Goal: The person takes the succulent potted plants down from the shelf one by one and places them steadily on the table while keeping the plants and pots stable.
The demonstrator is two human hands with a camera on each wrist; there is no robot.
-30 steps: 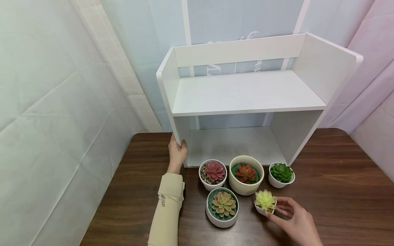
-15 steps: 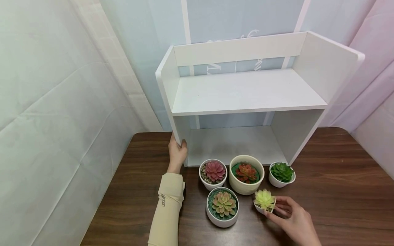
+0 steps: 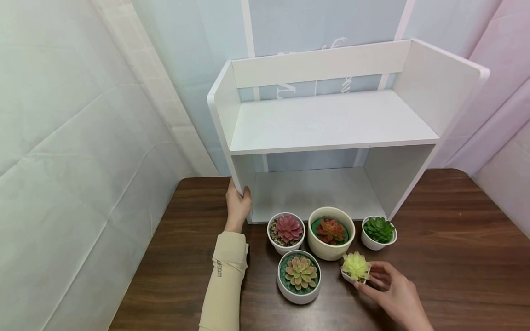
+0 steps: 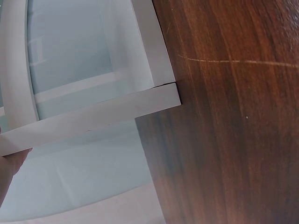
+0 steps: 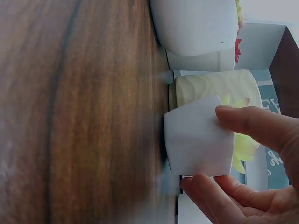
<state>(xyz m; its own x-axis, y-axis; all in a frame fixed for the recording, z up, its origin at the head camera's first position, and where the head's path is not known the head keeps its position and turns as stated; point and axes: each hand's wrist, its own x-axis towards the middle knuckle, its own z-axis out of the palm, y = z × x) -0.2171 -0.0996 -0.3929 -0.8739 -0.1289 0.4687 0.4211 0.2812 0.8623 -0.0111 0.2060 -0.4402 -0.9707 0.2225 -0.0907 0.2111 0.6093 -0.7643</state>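
In the head view my left hand point(image 3: 238, 203) grips the front edge of the left side panel of a white two-tier shelf point(image 3: 331, 120), low down near the table. My right hand point(image 3: 395, 290) pinches a small white pot with a yellow-green succulent point(image 3: 356, 266) between thumb and fingers. Seen from the right wrist, the white pot point(image 5: 198, 140) is angular, with the thumb on one side and fingertips on the other. Just behind it stand a cream pot with a red succulent point(image 3: 330, 232) and a small white pot with a dark green succulent point(image 3: 378, 232).
Left of these are a white pot with a pink succulent point(image 3: 286, 232) and a round pot with a peach-green succulent point(image 3: 300, 276). All stand in front of the shelf on a brown wooden table point(image 3: 174, 257). Pale cloth point(image 3: 83, 138) hangs behind and beside the table.
The head view has shifted slightly. Both hands keep their holds, and the pots and shelf stand as before.
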